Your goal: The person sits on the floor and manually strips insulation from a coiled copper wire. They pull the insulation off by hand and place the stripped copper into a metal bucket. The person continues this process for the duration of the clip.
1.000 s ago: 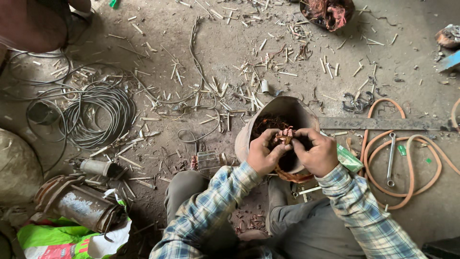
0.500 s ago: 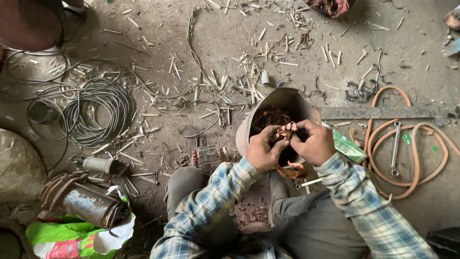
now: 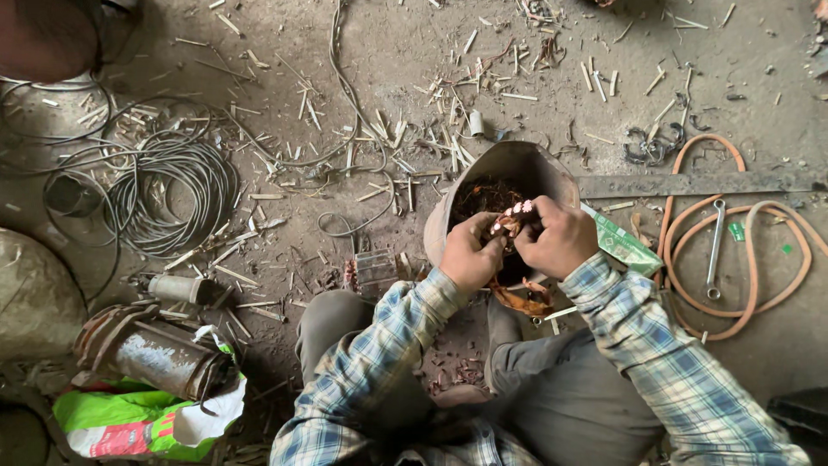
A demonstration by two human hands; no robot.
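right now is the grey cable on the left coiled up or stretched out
Coiled: the grey cable lies in loose round loops on the dirt floor, with a few strands trailing away from the coil.

My left hand (image 3: 470,252) and right hand (image 3: 561,237) are bare, with no gloves, rings or watch on them. Both my arms are covered to the wrist by the long sleeves of a checked shirt (image 3: 655,354) in blue, white and grey, its cuffs (image 3: 595,276) buttoned close and its cloth creased. Near the bottom edge, my legs are in plain grey trousers (image 3: 561,406), dusty at the knees.
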